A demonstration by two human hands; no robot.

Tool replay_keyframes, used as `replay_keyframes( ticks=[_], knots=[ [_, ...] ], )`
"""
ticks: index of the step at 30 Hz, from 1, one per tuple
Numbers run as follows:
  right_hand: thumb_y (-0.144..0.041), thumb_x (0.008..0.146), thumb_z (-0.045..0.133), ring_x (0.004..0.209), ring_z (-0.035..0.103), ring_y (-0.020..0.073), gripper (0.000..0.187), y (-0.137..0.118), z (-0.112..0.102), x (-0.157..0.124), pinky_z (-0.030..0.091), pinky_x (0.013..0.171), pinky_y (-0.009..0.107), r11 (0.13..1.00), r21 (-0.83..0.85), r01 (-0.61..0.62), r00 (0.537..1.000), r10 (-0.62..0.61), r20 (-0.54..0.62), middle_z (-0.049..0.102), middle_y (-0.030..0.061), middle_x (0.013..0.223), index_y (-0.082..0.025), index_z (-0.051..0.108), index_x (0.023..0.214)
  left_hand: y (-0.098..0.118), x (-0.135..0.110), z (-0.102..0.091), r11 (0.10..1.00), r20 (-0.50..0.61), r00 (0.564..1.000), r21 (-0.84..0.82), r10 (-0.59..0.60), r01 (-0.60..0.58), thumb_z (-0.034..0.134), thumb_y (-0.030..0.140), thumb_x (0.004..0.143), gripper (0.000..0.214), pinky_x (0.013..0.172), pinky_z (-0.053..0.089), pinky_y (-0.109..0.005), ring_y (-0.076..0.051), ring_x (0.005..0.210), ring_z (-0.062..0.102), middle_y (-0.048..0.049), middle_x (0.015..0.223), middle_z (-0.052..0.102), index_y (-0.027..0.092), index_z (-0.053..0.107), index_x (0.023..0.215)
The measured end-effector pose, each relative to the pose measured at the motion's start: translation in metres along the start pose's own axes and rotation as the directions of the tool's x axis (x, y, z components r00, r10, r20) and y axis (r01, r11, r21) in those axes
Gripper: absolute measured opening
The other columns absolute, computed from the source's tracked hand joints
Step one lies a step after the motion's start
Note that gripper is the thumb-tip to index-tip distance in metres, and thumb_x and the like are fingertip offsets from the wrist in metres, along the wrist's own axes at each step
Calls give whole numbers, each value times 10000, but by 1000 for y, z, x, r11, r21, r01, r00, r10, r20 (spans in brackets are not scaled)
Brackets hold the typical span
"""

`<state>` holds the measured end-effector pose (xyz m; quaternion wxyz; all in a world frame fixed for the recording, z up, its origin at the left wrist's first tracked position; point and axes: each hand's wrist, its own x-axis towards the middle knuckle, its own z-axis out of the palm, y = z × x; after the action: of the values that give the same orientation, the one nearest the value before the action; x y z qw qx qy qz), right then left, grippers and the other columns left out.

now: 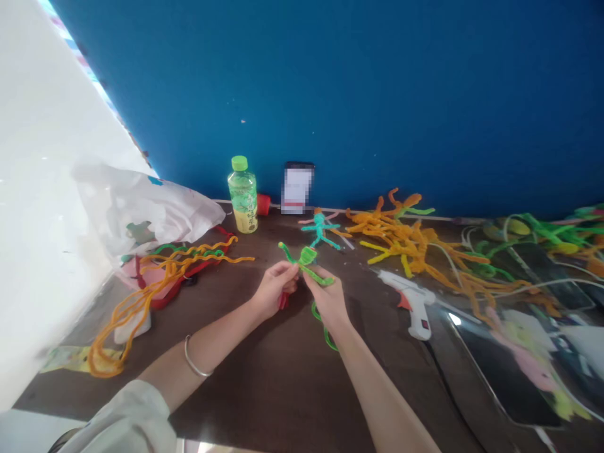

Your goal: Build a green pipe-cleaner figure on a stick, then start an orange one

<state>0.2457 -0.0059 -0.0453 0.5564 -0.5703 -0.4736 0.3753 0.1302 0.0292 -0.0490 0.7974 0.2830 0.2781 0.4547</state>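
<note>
A green pipe-cleaner figure (307, 255) is held up over the middle of the dark table, between both hands. Pinched at its left side, my left hand (277, 286) has thumb and fingers closed, and a red piece (283, 301) pokes out below them. My right hand (326, 296) grips the figure from the right, with a green strip lying across the fingers. Below that hand, a loop of green pipe cleaner (329, 338) hangs or lies; I cannot tell which. Just behind the hands sits a turquoise pipe-cleaner figure (319, 229).
A green-capped bottle (243, 200) and a phone (297, 189) stand by the blue wall. Orange pipe cleaners (165, 277) and a plastic bag (155, 204) are left. Right are an orange pile (410, 236), a white glue gun (410, 302) with its cord, and a dark tablet (504, 371).
</note>
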Motion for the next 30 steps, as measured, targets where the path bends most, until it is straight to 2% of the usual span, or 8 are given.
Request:
replay_keyframes(
  ticks=[4, 9, 16, 21, 26, 30],
  knots=[
    [-291, 759, 548, 753, 592, 183, 182, -2, -3, 2, 440, 716, 299, 986, -142, 82, 997, -81, 14, 664, 49, 805, -156, 655, 819, 1, 1, -1, 1000, -11, 1000, 17, -24, 24, 718, 309, 620, 290, 383, 153, -144, 24, 387, 233, 37, 528, 459, 94, 523, 603],
    [-267, 761, 537, 679, 563, 163, 130, -1, -3, 3, 428, 659, 277, 937, -290, 192, 979, -205, -14, 615, 30, 713, -168, 608, 713, 1, 3, -5, 997, 17, 998, 49, -68, 67, 705, 341, 632, 322, 371, 129, -147, 19, 376, 187, 78, 443, 317, 90, 513, 567],
    [-249, 768, 555, 676, 540, 136, 73, -4, -9, 2, 420, 635, 243, 865, -361, 348, 930, -367, 15, 562, 15, 726, -189, 575, 732, 5, 2, -5, 987, 79, 985, 60, -152, 148, 678, 356, 662, 343, 357, 124, -136, 18, 370, 187, 73, 437, 331, 89, 486, 566],
    [-309, 710, 642, 620, 511, 119, 166, -2, -14, 2, 407, 589, 229, 839, -417, 351, 925, -379, 16, 524, -15, 672, -191, 526, 697, 4, 1, -5, 986, 72, 984, 8, -164, 164, 685, 329, 658, 323, 336, 126, -115, 32, 366, 202, 52, 500, 411, 88, 482, 585],
    [-317, 712, 644, 602, 520, 117, 148, 2, -14, 3, 411, 573, 230, 818, -450, 358, 916, -402, -1, 548, -12, 671, -193, 564, 706, 6, -1, -2, 971, 93, 969, -40, -230, 235, 709, 297, 628, 297, 314, 116, -97, 42, 354, 213, 43, 545, 464, 94, 493, 620],
    [-315, 724, 632, 595, 530, 117, 131, 1, -14, 2, 423, 579, 234, 806, -453, 381, 906, -424, 8, 558, -8, 663, -192, 589, 708, 6, -3, 0, 984, 81, 981, -14, -174, 176, 708, 293, 629, 289, 316, 153, -99, 34, 360, 271, 22, 576, 511, 99, 494, 618]
  ],
)
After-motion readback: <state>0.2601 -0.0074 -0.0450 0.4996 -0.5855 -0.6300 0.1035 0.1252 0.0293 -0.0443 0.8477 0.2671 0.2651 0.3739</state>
